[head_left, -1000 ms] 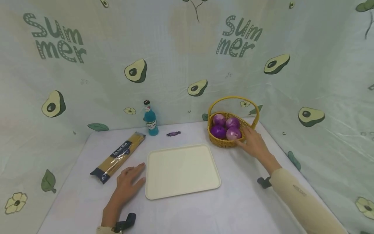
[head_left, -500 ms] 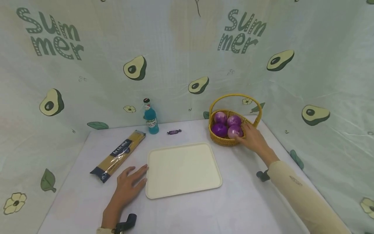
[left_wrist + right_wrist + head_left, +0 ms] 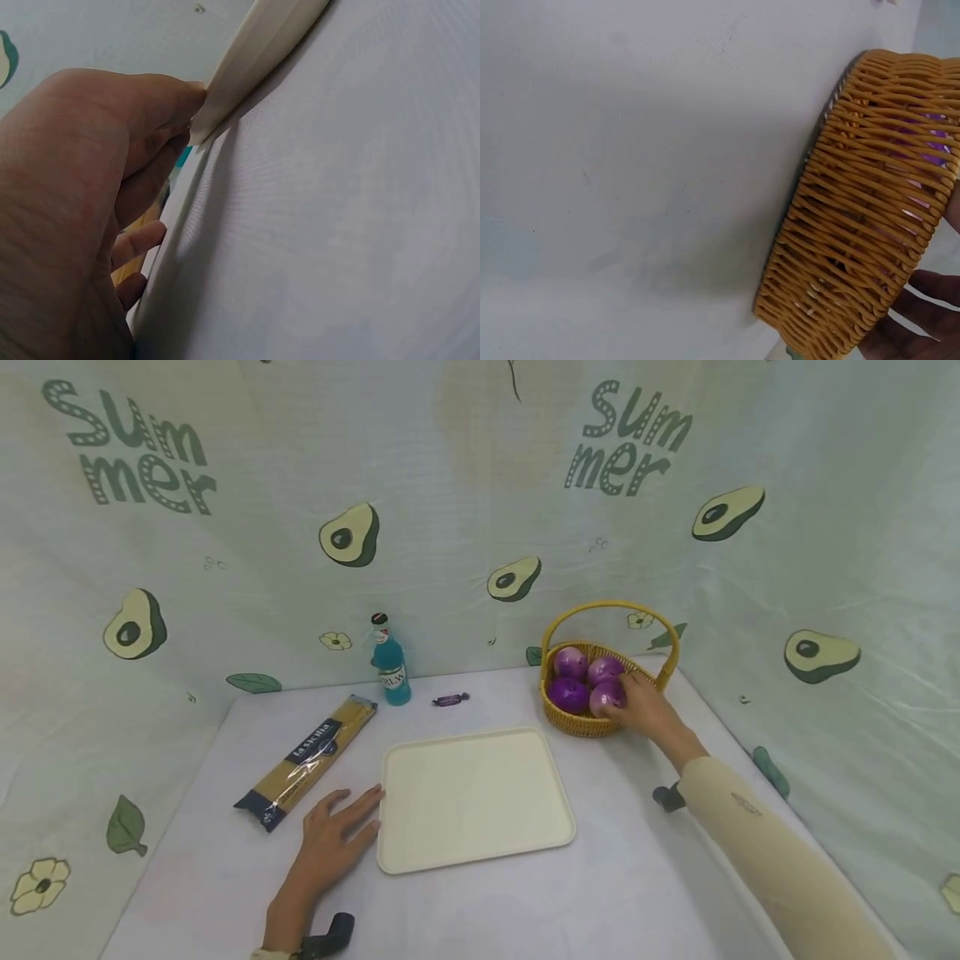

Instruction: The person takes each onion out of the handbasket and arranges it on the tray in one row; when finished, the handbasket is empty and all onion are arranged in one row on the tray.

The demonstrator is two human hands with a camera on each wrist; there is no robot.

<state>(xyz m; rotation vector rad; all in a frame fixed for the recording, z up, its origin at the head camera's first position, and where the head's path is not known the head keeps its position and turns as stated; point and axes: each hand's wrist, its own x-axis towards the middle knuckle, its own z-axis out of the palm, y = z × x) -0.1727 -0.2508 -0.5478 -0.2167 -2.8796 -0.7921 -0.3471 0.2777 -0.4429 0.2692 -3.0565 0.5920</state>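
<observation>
My left hand [image 3: 335, 837] rests at the left edge of a cream tray [image 3: 477, 802], thumb and fingertips touching its rim. In the left wrist view the thumb of the left hand [image 3: 82, 165] meets the tray rim [image 3: 251, 60]. At the back right, my right hand [image 3: 649, 710] reaches over the rim of a yellow wicker basket [image 3: 577, 725] and grips the front right purple onion [image 3: 606, 697], thumb in front and fingers behind. Several purple onions lie inside. The basket wall [image 3: 862, 202] hides most of the grip in the right wrist view.
Left of the tray lies a pack of spaghetti [image 3: 311, 762]. A blue bottle [image 3: 391, 664] stands upright at the back, with a purple wrapped candy [image 3: 451, 700] beside it. The basket's arched handle [image 3: 611, 604] rises over the onions. A printed cloth [image 3: 450, 468] hangs behind the table.
My right hand has moved slightly left and inward over the basket rim, closing round the front right onion. The left fingertips have come up to the tray's edge. The head view has shifted slightly.
</observation>
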